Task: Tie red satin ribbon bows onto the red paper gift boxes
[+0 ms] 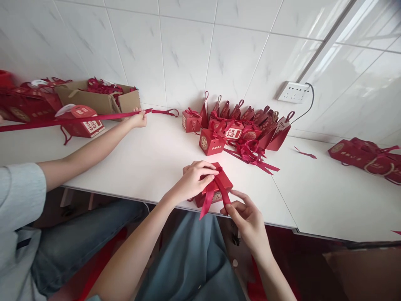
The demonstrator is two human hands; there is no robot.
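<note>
A small red gift box [223, 182] lies at the near edge of the white table [150, 163]. A red ribbon [209, 197] crosses its top and hangs over the table edge. My left hand [194, 179] presses down on the box, fingers closed over the ribbon where it crosses. My right hand [242, 213] pinches the ribbon's other end just off the box's near right corner.
A heap of finished red boxes and flat red bags with ribbons [241, 127] stands by the tiled wall. A co-worker's hand [138, 119] at the left pulls a long ribbon [72, 120] near a cardboard carton [100, 98]. More red bags [366, 156] lie at the right. A wall socket [294, 92] sits above.
</note>
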